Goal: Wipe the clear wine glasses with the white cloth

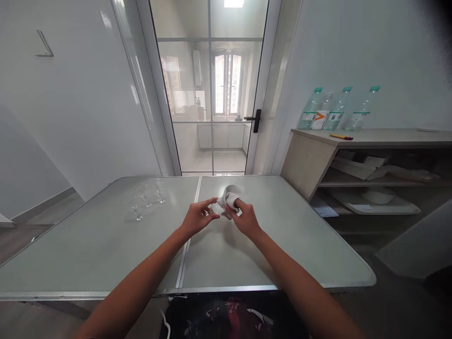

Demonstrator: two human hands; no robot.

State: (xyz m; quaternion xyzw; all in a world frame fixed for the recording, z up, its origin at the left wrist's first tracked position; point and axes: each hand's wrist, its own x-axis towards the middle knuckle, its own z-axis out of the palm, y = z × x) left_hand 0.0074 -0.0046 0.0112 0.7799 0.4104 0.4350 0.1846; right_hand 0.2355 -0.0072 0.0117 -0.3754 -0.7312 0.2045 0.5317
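Above the table, my left hand (198,217) has its thumb and fingers closed around a small clear glass (216,207). A crumpled white and grey cloth (232,196) is gripped in my right hand (247,219) and pressed against the glass, covering part of it. The cloth is a little blurred. On the left half of the table stand three clear stemmed glasses: a nearer glass (137,214), a middle glass (147,201) and a farther glass (160,197). Their rims are hard to make out.
The pale table (102,245) has a metal seam (183,256) between its halves. Beyond it is a glazed door with a black handle (257,121). To the right, a wooden shelf unit (314,162) carries several plastic bottles (334,115) and a yellow-red object (341,137).
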